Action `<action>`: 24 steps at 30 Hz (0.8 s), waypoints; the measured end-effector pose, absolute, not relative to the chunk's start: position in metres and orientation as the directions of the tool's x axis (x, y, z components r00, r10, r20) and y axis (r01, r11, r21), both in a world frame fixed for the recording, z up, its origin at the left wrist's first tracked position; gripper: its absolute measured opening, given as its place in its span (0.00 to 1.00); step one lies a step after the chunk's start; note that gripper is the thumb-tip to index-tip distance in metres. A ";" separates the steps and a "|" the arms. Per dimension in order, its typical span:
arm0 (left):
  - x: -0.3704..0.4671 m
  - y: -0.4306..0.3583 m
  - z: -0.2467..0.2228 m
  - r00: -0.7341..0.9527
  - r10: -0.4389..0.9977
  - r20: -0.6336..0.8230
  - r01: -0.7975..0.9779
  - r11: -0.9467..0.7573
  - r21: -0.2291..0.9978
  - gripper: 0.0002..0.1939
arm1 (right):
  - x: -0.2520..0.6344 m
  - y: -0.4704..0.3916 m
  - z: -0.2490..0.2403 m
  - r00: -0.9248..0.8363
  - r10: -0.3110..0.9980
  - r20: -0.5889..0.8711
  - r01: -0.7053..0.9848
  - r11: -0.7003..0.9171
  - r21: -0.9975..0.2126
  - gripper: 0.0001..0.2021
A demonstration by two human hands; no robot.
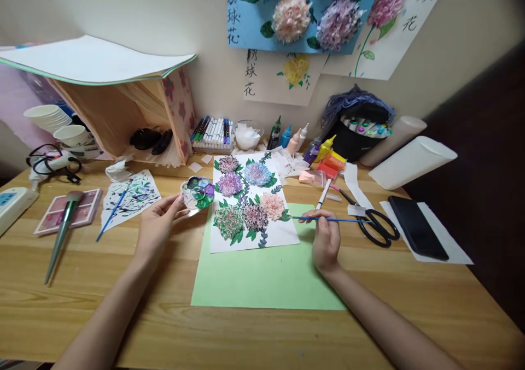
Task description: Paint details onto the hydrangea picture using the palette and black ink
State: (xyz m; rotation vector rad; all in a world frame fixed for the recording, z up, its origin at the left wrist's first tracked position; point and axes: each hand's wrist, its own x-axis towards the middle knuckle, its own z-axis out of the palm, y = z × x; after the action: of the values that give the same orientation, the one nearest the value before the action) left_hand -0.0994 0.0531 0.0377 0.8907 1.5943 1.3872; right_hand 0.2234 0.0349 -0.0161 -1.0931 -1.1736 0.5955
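Observation:
My left hand (162, 219) is closed on the edge of a small flower-shaped paint palette (198, 194) with green, purple and white paint in its wells. The palette is held just left of a white sheet (283, 238) bearing several raised hydrangea flowers with painted green leaves. Pinched in my right hand (326, 236) is a thin blue paintbrush (340, 219). Its tip lies at the green leaf (286, 215) beside the peach flower (271, 206). Under the white sheet is a light green sheet (266, 282).
To the right lie black-handled scissors (379, 229) and a phone (417, 227). Paint bottles (285, 135), paper scraps (292, 162) and a marker box (211, 133) line the back. At left are a paint-smeared tissue (131, 198), a second blue brush (111, 215) and a makeup brush (63, 236).

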 end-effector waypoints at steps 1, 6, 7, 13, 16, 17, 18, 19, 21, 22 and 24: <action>-0.102 0.056 0.037 -0.417 0.897 -0.146 -0.023 0.149 0.988 0.23 | 0.224 0.037 -0.017 0.347 0.858 0.379 0.125 0.358 -0.925 0.10; -0.118 0.065 0.032 -0.453 0.873 -0.178 -0.078 0.160 0.984 0.24 | 0.228 0.043 -0.018 0.401 0.877 0.264 0.057 0.264 -0.963 0.11; -0.121 0.066 0.031 -0.467 0.866 -0.179 -0.079 0.161 0.984 0.24 | 0.228 0.043 -0.018 0.403 0.876 0.265 0.059 0.264 -0.963 0.12; -0.138 0.073 0.023 -0.535 0.823 -0.190 -0.064 0.185 0.981 0.21 | 0.224 0.033 -0.013 0.332 0.877 0.346 0.126 0.323 -0.938 0.11; -0.142 0.075 0.020 -0.539 0.815 -0.213 -0.060 0.215 0.975 0.20 | 0.224 0.032 -0.013 0.294 0.866 0.405 0.181 0.365 -0.913 0.10; -0.142 0.075 0.019 -0.530 0.819 -0.221 -0.060 0.224 0.973 0.20 | 0.224 0.031 -0.014 0.279 0.860 0.428 0.206 0.382 -0.901 0.10; -0.142 0.075 0.019 -0.516 0.826 -0.228 -0.059 0.231 0.971 0.20 | 0.225 0.031 -0.014 0.261 0.852 0.453 0.235 0.399 -0.886 0.10; -0.141 0.075 0.019 -0.498 0.835 -0.233 -0.056 0.237 0.970 0.20 | 0.226 0.031 -0.015 0.237 0.845 0.479 0.268 0.418 -0.868 0.09; -0.140 0.073 0.020 -0.464 0.853 -0.239 -0.043 0.248 0.968 0.21 | 0.228 0.029 -0.017 0.177 0.831 0.528 0.333 0.454 -0.826 0.09; -0.138 0.072 0.021 -0.447 0.861 -0.242 -0.034 0.254 0.967 0.21 | 0.228 0.028 -0.017 0.142 0.826 0.546 0.357 0.471 -0.806 0.10; -0.136 0.071 0.023 -0.416 0.874 -0.250 -0.024 0.265 0.964 0.21 | 0.229 0.027 -0.016 0.075 0.818 0.571 0.386 0.504 -0.773 0.12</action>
State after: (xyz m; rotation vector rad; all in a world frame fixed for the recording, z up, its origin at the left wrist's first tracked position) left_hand -0.1362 0.0707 0.0229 0.7951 1.6551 1.2823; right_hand 0.2287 0.0266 -0.0160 -1.0811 -1.5326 0.4440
